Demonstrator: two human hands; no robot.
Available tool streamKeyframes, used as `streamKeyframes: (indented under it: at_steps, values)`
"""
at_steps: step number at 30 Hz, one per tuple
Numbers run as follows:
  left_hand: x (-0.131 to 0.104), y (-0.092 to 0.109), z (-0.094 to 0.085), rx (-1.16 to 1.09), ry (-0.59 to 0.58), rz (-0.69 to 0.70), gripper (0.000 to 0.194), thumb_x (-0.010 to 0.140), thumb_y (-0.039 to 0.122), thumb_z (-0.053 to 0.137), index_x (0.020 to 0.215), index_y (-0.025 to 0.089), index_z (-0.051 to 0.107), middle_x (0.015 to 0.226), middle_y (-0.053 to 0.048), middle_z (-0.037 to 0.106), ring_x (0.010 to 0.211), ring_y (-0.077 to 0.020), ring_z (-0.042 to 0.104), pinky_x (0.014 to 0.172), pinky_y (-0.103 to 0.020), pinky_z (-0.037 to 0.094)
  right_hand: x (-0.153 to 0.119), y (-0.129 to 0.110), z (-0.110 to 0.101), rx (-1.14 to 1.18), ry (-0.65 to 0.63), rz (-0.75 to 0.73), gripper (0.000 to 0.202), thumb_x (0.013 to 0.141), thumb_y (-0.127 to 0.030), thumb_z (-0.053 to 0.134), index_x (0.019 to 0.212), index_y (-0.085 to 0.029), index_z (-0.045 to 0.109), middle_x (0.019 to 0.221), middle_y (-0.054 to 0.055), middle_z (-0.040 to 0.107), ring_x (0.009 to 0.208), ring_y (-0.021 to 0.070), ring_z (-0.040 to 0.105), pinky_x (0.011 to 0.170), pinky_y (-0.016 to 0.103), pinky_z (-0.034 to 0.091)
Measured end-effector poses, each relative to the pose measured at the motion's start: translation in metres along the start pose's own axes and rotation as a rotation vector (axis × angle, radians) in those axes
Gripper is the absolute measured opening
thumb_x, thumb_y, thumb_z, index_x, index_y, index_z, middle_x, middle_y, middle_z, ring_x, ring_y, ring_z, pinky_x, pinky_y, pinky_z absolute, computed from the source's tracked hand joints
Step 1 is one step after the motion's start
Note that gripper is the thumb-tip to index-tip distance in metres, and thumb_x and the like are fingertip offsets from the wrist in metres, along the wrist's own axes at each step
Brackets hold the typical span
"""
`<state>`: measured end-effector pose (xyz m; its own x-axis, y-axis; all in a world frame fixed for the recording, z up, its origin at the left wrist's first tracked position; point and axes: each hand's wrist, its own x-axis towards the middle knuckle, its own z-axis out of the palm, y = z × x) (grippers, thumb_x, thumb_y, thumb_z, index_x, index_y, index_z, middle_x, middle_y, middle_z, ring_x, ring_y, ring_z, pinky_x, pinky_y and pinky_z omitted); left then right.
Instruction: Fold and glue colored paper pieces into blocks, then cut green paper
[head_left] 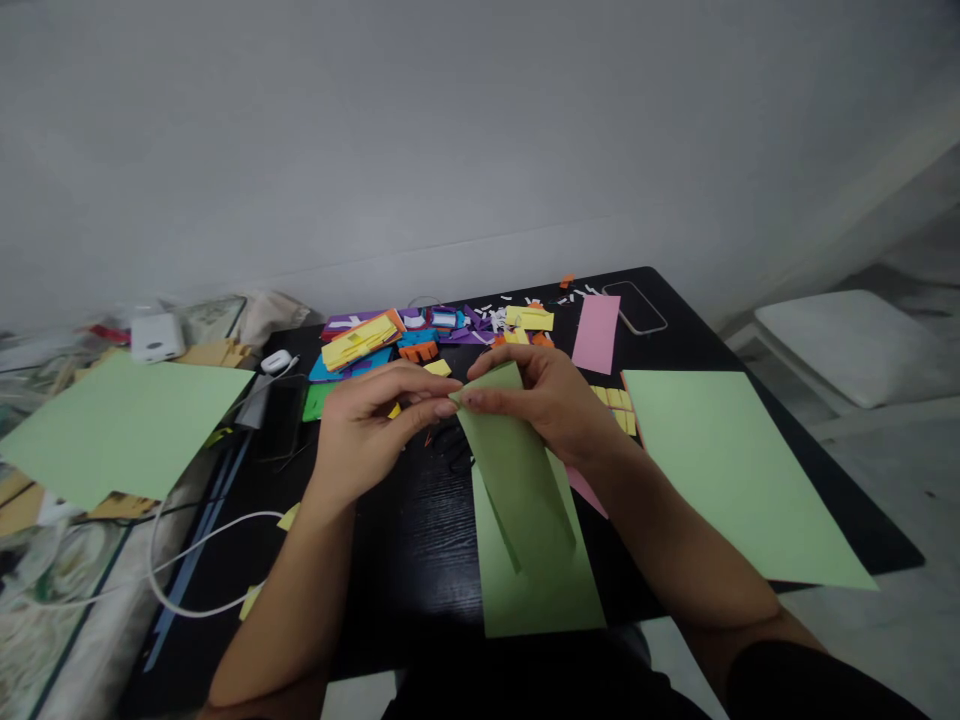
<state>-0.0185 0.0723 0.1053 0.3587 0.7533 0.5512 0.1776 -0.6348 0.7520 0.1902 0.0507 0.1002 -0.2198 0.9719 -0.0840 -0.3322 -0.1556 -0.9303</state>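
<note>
A folded strip of light green paper is held up over the table, its far end between my two hands. My left hand pinches the strip's upper left corner between thumb and fingertips. On the other side, my right hand grips the far end, thumb on the near face and fingers behind it. The strip slants down toward me, with its near end loose. Below it another green sheet lies on the black table. Dark scissors are partly hidden behind the strip.
Colourful paper pieces and small scraps are piled at the back, beside a pink strip and a phone-shaped outline. Large green sheets lie right and left. A white cable loops at left. A white stool stands at right.
</note>
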Motion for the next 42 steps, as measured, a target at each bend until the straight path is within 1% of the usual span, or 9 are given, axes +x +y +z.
streamKeyframes:
  at_steps: [6, 10, 13, 19, 27, 32, 35, 38, 42]
  values:
    - [-0.002, 0.004, 0.000, -0.108, 0.026, -0.108, 0.013, 0.089, 0.025, 0.081, 0.102, 0.023, 0.080, 0.081, -0.001, 0.077, 0.065, -0.0114, 0.070, 0.060, -0.023, 0.058, -0.003, -0.002, 0.003, -0.292, 0.132, -0.293, 0.027, 0.067, -0.035, 0.095, 0.086, -0.023, 0.079, 0.084, -0.001, 0.076, 0.074, 0.0149, 0.068, 0.064, 0.026, 0.055]
    - [-0.004, 0.011, 0.002, -0.057, -0.037, -0.146, 0.009, 0.089, 0.026, 0.080, 0.092, 0.019, 0.075, 0.074, 0.000, 0.072, 0.061, -0.0103, 0.066, 0.056, -0.021, 0.055, -0.008, -0.004, 0.009, -0.400, 0.201, -0.432, 0.022, 0.074, -0.039, 0.091, 0.085, -0.024, 0.079, 0.089, 0.001, 0.077, 0.084, 0.0182, 0.069, 0.077, 0.032, 0.057]
    - [-0.004, 0.015, 0.004, 0.004, -0.061, -0.147, 0.009, 0.091, 0.027, 0.078, 0.090, 0.019, 0.073, 0.073, 0.000, 0.072, 0.062, -0.0111, 0.066, 0.057, -0.022, 0.054, -0.011, -0.004, 0.012, -0.420, 0.210, -0.415, 0.021, 0.078, -0.042, 0.089, 0.086, -0.025, 0.079, 0.090, 0.002, 0.077, 0.085, 0.0195, 0.070, 0.079, 0.034, 0.058]
    - [-0.004, 0.014, 0.000, 0.015, -0.052, -0.144, 0.013, 0.094, 0.029, 0.074, 0.087, 0.019, 0.069, 0.068, 0.001, 0.069, 0.057, -0.0114, 0.064, 0.054, -0.023, 0.052, -0.009, -0.009, 0.004, -0.322, 0.158, -0.314, 0.027, 0.075, -0.044, 0.090, 0.090, -0.025, 0.079, 0.085, 0.002, 0.078, 0.078, 0.0195, 0.071, 0.070, 0.033, 0.059]
    - [-0.005, 0.008, -0.002, -0.030, 0.000, -0.140, 0.010, 0.095, 0.026, 0.073, 0.088, 0.019, 0.069, 0.068, 0.001, 0.069, 0.056, -0.0100, 0.063, 0.054, -0.022, 0.051, -0.007, -0.017, -0.009, -0.251, 0.154, -0.313, 0.025, 0.076, -0.041, 0.091, 0.088, -0.023, 0.080, 0.083, 0.003, 0.081, 0.081, 0.0219, 0.077, 0.080, 0.040, 0.065]
    - [-0.006, 0.008, -0.003, -0.005, 0.016, -0.142, 0.011, 0.094, 0.027, 0.074, 0.088, 0.019, 0.069, 0.068, 0.001, 0.068, 0.057, -0.0106, 0.063, 0.055, -0.023, 0.052, -0.005, -0.014, -0.007, -0.230, 0.151, -0.301, 0.023, 0.075, -0.040, 0.091, 0.086, -0.023, 0.080, 0.084, 0.003, 0.080, 0.080, 0.0205, 0.077, 0.080, 0.038, 0.065]
    - [-0.005, 0.009, -0.004, -0.035, 0.036, -0.147, 0.012, 0.095, 0.027, 0.073, 0.087, 0.019, 0.069, 0.069, 0.001, 0.068, 0.056, -0.0101, 0.063, 0.054, -0.022, 0.052, -0.001, -0.012, -0.009, -0.199, 0.083, -0.263, 0.024, 0.075, -0.042, 0.091, 0.088, -0.024, 0.081, 0.084, 0.002, 0.080, 0.082, 0.0193, 0.076, 0.081, 0.036, 0.064]
    - [-0.005, 0.010, -0.006, -0.042, 0.073, -0.138, 0.013, 0.095, 0.028, 0.074, 0.085, 0.019, 0.069, 0.068, 0.001, 0.069, 0.055, -0.0093, 0.063, 0.053, -0.021, 0.051, 0.002, -0.011, -0.012, -0.233, 0.005, -0.236, 0.024, 0.078, -0.045, 0.088, 0.086, -0.023, 0.081, 0.082, 0.002, 0.078, 0.080, 0.0181, 0.074, 0.078, 0.034, 0.062]
    - [-0.004, 0.010, -0.011, -0.019, 0.080, -0.129, 0.014, 0.094, 0.029, 0.074, 0.086, 0.019, 0.070, 0.067, 0.001, 0.068, 0.053, -0.0094, 0.061, 0.049, -0.020, 0.049, 0.001, -0.011, -0.013, -0.344, 0.050, -0.276, 0.026, 0.081, -0.049, 0.084, 0.081, -0.023, 0.079, 0.077, 0.001, 0.075, 0.073, 0.0166, 0.069, 0.070, 0.032, 0.058]
